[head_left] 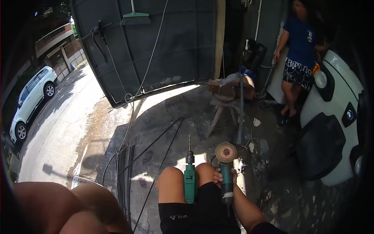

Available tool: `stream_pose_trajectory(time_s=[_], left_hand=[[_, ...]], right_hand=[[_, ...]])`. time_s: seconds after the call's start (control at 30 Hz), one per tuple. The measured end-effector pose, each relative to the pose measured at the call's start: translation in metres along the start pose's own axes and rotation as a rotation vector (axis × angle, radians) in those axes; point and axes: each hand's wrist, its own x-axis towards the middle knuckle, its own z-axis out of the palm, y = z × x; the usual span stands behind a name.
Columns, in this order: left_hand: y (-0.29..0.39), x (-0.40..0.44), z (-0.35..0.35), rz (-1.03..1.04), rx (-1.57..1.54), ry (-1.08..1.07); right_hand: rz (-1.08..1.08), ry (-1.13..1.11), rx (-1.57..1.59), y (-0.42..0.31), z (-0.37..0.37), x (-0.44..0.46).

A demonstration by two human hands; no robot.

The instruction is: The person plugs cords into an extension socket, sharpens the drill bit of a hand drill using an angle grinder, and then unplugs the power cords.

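My right hand (218,176) is wrapped round the green body of an angle grinder (226,170), held upright beside my right knee with its round disc on top. A green power drill (189,183) lies across my lap between my thighs, its bit pointing away from me; neither hand touches it. At the lower left, very close to the lens, bare skin fills the view; it looks like my left hand (58,206), but its fingers cannot be clearly made out.
Long dark metal bars (156,146) and cables lie on the concrete. Ahead stand a dark metal gate (156,50) with a hanging broom (135,17), and a wooden stand (220,117). A person in blue (300,43) stands by a white vehicle (331,105). A white car (33,93) is outside.
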Motion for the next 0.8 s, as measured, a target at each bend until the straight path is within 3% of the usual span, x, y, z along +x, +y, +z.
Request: stream_pose_trajectory(time_s=[0.47, 0.53, 0.57, 0.8], left_hand=[[-0.007, -0.015, -0.026, -0.035, 0.043, -0.078], [-0.009, -0.013, -0.03, 0.039, 0.072, -0.08], [-0.003, -0.019, -0.028, 0.035, 0.072, -0.068], [0.014, -0.028, -0.016, 0.056, 0.123, -0.059]], right_hand=[[0.03, -0.011, 0.027, 0.002, 0.005, 0.001], [-0.013, 0.052, -0.021, 0.003, 0.006, -0.002], [0.014, -0.038, -0.054, -0.001, -0.003, 0.003], [0.042, 0.061, 0.02, -0.001, -0.011, 0.011]])
